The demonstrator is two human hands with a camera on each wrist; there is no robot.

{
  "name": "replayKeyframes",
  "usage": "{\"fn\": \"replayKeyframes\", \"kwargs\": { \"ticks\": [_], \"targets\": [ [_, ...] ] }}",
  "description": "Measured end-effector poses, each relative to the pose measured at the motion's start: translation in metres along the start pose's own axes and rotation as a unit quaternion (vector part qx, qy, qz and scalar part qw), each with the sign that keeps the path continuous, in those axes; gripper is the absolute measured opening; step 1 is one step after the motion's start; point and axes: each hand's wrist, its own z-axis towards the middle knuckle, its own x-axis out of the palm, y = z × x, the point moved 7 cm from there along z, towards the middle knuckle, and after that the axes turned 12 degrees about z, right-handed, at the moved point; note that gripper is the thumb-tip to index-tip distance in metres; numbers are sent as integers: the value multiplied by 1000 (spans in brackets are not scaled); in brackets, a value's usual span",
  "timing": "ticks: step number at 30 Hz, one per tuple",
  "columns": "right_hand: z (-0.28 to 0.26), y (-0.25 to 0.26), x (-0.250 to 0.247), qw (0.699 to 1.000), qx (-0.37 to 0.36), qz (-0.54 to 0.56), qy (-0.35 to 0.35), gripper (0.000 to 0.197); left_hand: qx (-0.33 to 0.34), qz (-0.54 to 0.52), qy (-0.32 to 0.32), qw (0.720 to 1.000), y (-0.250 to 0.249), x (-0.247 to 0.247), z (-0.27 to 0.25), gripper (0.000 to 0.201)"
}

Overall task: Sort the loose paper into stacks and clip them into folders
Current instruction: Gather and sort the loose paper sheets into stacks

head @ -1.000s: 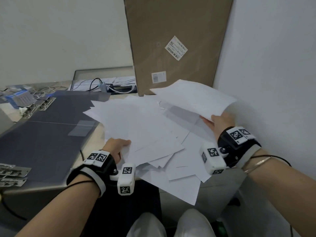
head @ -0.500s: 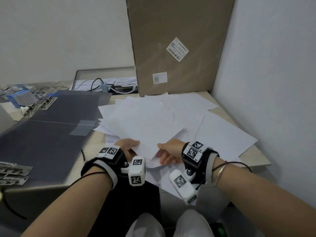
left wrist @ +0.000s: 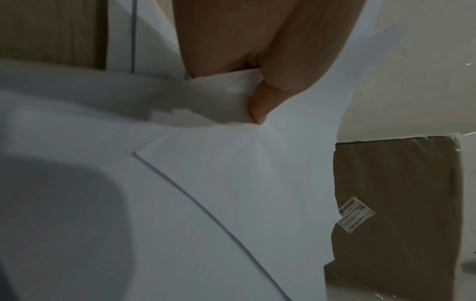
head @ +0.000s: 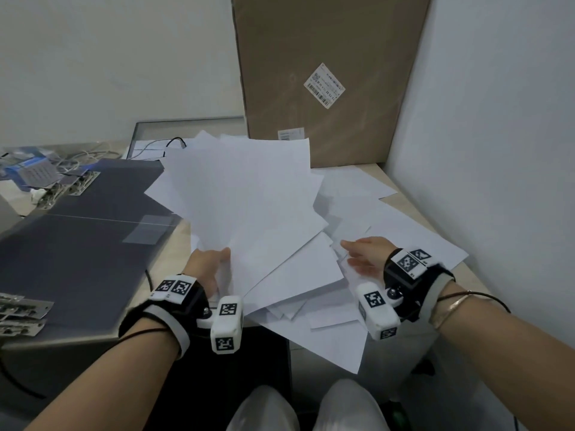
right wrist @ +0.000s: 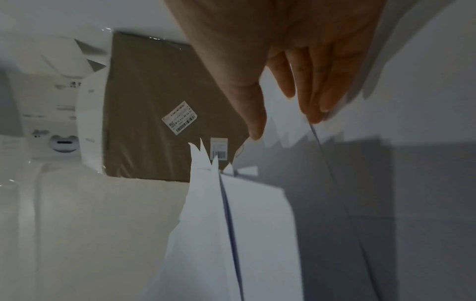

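Observation:
My left hand point(head: 209, 265) grips the near edge of a fanned bundle of white sheets point(head: 249, 197) and holds it tilted up off the table. In the left wrist view the thumb point(left wrist: 257, 101) pinches those sheets point(left wrist: 231, 183). My right hand point(head: 362, 253) is over the loose paper point(head: 404, 231) spread on the right of the table, with its fingers point(right wrist: 316, 97) straight and holding nothing. More loose sheets point(head: 329, 334) hang over the table's near edge. Two dark grey folders point(head: 77, 253) lie open flat on the left, with metal clips point(head: 18, 309) at their edges.
A tall cardboard box point(head: 326, 79) leans against the back wall behind the paper. The side wall point(head: 497, 150) stands close on the right. Cables and a blue packet point(head: 28, 171) lie at the far left, with more metal clips point(head: 71, 185) beside them.
The right hand brought a lifted sheet over to the left hand's pile, let go and moved back to the right. The left hand has raised its bundle off the table.

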Motion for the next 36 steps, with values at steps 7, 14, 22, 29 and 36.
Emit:
{"fn": "replayKeyframes", "kwargs": {
  "ticks": [7, 14, 22, 29, 36],
  "targets": [
    [-12, 18, 36, 997, -18, -2, 71, 34, 32, 2, 27, 999, -7, -2, -4, 45],
    [-9, 33, 58, 990, 4, 18, 137, 25, 70, -1, 116, 991, -25, 0, -8, 45],
    [8, 38, 78, 994, -2, -58, 93, 55, 117, 0, 126, 985, -46, 8, -6, 40],
    [28, 36, 55, 996, -44, -83, -14, 57, 62, -63, 87, 992, -37, 12, 17, 27],
    [37, 21, 15, 993, -12, -109, -37, 67, 48, 44, -95, 993, -37, -23, 38, 38]
  ]
}}
